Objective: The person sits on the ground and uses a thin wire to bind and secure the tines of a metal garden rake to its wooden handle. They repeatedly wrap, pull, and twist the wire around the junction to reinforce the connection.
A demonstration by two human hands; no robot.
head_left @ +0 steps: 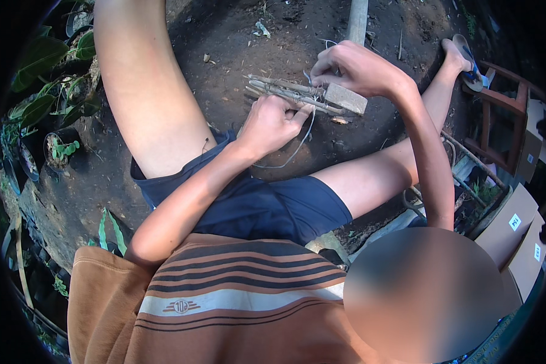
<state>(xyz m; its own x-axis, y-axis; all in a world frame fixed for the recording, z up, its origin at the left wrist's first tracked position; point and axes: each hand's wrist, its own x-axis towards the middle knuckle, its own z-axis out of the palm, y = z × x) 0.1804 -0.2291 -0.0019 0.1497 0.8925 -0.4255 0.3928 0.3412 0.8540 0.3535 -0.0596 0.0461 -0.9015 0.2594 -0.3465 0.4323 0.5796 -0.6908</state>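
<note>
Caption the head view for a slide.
Left hand grips a stick bundle over bare soil, a thin string looping nearby, right hand curled alongside.

Shows broad green leaves (39,64) at upper left of the frame, small potted plant (64,148) below them, reddish-brown wooden furniture (505,105) at upper right, labelled cardboard (497,223) at lower right.

Head cam = L one of pair, wide fisheye, facing down over torso (242,282) to soil (224,30); L hand (273,124) & R hand (361,68) near, upper mid-pic; corners dark.
</note>
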